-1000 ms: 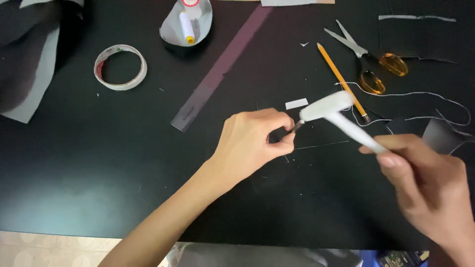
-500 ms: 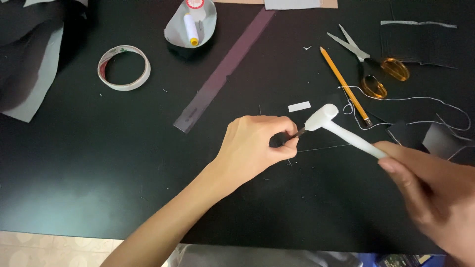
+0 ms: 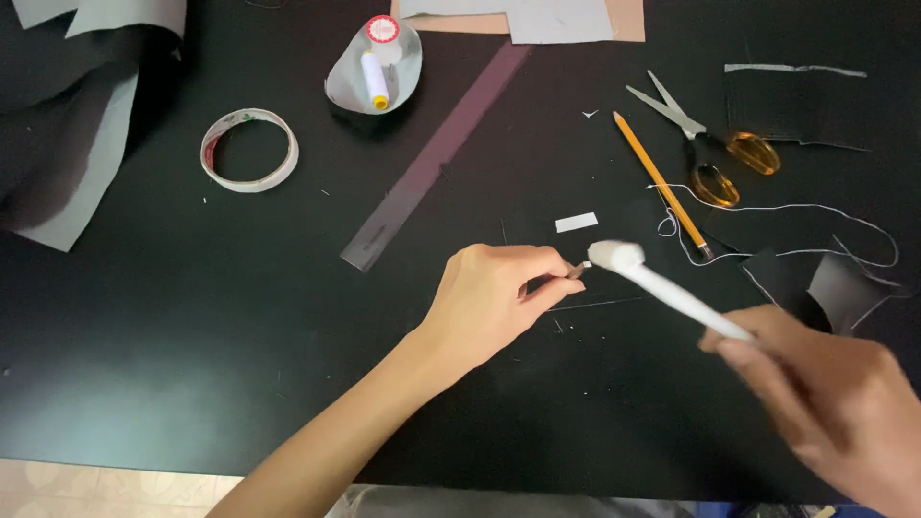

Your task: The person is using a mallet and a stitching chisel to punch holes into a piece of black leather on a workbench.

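My left hand pinches a small punch tool on the desk; right hand grips white mallet, head at tool's 2 o'clock, handle running 10-to-4.

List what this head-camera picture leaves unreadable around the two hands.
- Small tool pinched in the left hand: only its tip shows; fingers hide the rest.
- Right hand: motion-blurred, cut by the frame's edge; its grip on the white mallet is unclear.
- What the tip rests on: black on the black table, unreadable.
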